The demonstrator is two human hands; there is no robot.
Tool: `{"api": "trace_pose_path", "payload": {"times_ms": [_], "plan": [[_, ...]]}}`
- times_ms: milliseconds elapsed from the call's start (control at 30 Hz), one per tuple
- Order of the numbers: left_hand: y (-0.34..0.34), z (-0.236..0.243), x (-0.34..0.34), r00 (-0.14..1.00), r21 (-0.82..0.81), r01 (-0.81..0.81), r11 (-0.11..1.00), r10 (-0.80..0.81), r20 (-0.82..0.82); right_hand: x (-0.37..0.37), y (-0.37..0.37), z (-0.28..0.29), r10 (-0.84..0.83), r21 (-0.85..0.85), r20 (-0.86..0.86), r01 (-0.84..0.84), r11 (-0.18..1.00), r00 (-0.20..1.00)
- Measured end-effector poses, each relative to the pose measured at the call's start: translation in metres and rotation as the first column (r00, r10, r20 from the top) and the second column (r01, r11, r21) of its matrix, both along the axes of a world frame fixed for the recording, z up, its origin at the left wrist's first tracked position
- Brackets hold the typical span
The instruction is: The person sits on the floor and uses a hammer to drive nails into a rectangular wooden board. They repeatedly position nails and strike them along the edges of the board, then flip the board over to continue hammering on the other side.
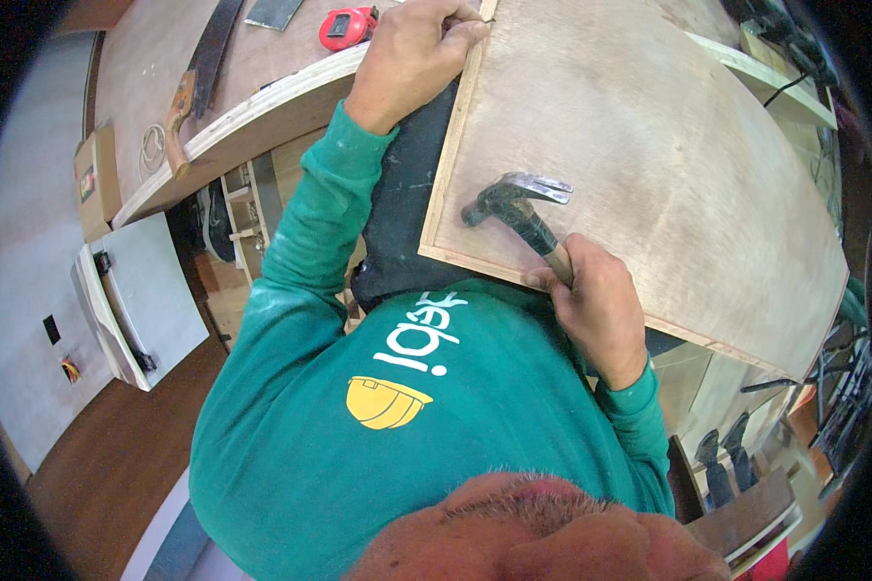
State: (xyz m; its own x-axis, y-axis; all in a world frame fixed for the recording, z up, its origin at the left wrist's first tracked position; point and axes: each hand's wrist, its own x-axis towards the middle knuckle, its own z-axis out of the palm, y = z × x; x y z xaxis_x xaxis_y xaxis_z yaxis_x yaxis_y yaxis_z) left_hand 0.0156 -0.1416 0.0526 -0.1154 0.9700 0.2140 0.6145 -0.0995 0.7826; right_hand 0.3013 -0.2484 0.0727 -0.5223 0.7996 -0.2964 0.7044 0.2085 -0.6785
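Observation:
My right hand (601,305) grips a claw hammer (515,205) by its wooden handle, low over the near left part of a large wooden panel (630,165). The hammer's dark head points left and its shiny claw points right. At the panel's far left edge, my left hand (421,58) is closed in a pinch over the thin wooden strip (452,136) along the border. A small, thin, dark piece like a nail (491,20) shows at its fingertips. The panel's near edge lies close to my body.
A red tape measure (347,29) and a handsaw (189,107) with a wooden handle lie on the workbench (271,73) at the far left. A cardboard box (97,184) stands by the wall. Cables and tools (838,387) crowd the right side.

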Motion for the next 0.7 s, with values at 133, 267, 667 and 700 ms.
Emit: {"api": "trace_pose_path", "payload": {"times_ms": [133,267,667,700], "plan": [[-0.005,-0.006,-0.001,0.998,0.056,-0.035,0.998,0.037,-0.05,-0.001,-0.002,0.003,0.012,0.009,0.022,-0.012,1.0,1.0],[-0.007,-0.002,-0.001,0.996,0.036,-0.071,0.997,0.073,-0.056,0.001,0.0,0.0,0.064,-0.013,0.037,-0.063,0.998,0.997],[0.004,-0.013,-0.014,0.972,-0.234,-0.015,0.972,0.068,0.223,0.005,0.003,-0.001,0.097,-0.038,0.017,-0.096,0.995,0.995],[0.004,-0.015,-0.014,0.969,-0.227,-0.009,0.974,0.065,0.238,0.004,0.004,0.0,0.1,-0.039,0.018,-0.099,0.994,0.995]]}}
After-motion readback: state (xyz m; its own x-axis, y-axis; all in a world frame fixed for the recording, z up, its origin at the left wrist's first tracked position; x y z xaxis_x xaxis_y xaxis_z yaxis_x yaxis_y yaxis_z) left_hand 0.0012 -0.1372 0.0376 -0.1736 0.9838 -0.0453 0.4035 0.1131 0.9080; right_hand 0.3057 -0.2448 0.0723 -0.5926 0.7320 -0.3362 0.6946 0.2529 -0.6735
